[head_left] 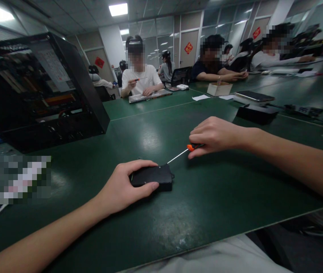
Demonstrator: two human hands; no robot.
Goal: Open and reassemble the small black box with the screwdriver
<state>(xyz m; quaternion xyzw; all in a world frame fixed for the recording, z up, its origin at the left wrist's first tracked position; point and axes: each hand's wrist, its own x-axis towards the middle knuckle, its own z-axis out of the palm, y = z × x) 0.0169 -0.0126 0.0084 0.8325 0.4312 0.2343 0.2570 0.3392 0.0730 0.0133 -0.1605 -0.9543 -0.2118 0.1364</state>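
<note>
Screwdriver [181, 152] pinched by its orange handle in my right hand [214, 135], thin shaft angling down to the far right corner of the small black box [153, 177]. My left hand [127, 185] clamps that box flat on the green table [207, 197], just in front of the open computer case [44, 91]. Box looks rigid, light and likely to skate, so I grip its long edges.

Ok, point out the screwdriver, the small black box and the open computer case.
screwdriver [178, 154]: head view, on the bare metal shaft between handle and tip.
small black box [154, 175]: head view, on its flat top face.
open computer case [81, 76]: head view, on its dark right side panel.
</note>
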